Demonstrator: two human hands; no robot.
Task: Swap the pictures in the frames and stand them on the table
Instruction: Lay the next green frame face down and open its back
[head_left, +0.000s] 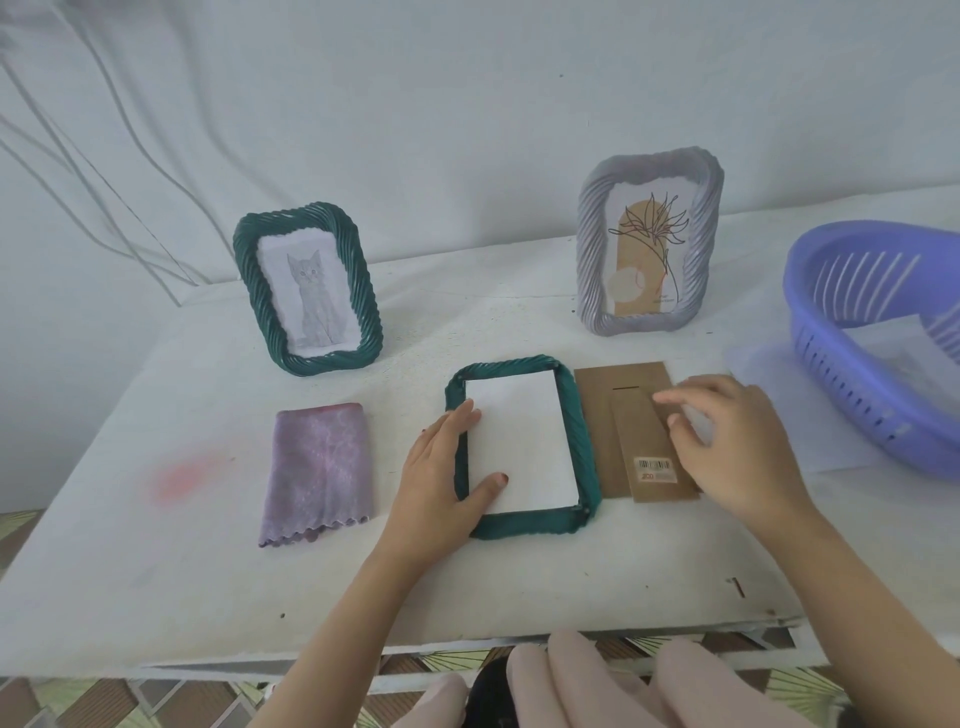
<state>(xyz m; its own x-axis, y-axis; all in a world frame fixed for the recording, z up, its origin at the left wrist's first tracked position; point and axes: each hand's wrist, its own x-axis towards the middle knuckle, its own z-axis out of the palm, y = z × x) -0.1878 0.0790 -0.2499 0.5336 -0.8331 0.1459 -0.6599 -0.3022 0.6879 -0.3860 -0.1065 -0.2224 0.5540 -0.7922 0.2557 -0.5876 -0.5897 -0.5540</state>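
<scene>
Lying under straight left fingers (460, 415), the green frame (583, 441) adjoins backing (602, 397) beneath relaxed right fingers (675, 397).

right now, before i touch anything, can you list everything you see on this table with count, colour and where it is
standing green frame: 1, dark green, back left, holds a cat picture
grey frame: 1, pale grey, standing back right, holds a plant picture
flat green frame: 1, dark green, centre, face down, white sheet inside
backing board: 1, brown, flat, right of the flat green frame
cloth: 1, lilac, folded, front left
basket: 1, blue-violet, right edge
table: 1, white, under everything
left hand: 1, rests on the flat green frame's left edge, thumb on the white sheet
right hand: 1, over the backing board
</scene>
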